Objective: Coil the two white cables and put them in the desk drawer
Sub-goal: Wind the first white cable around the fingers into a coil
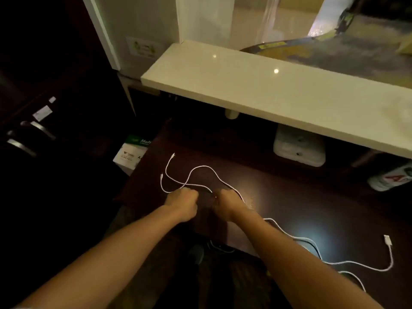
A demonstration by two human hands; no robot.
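Observation:
Two thin white cables lie tangled across the dark wooden desk [278, 188]. One cable [201, 167] loops and crosses itself in front of my hands, its two small plugs lying at the left. The other cable [347, 262] trails right to a white USB plug near the desk's right side. My left hand [182, 202] is closed in a fist on the looped cable. My right hand [227, 204] is closed on cable too, with strands running out from under it. The drawer is not visible.
A pale stone shelf [256, 90] overhangs the desk's back. Under it sit a white box-like device [298, 146] and a plastic bottle [392, 177] lying at the right. A paper ream package [131, 152] stands left of the desk. Dark cabinet handles [29, 134] lie far left.

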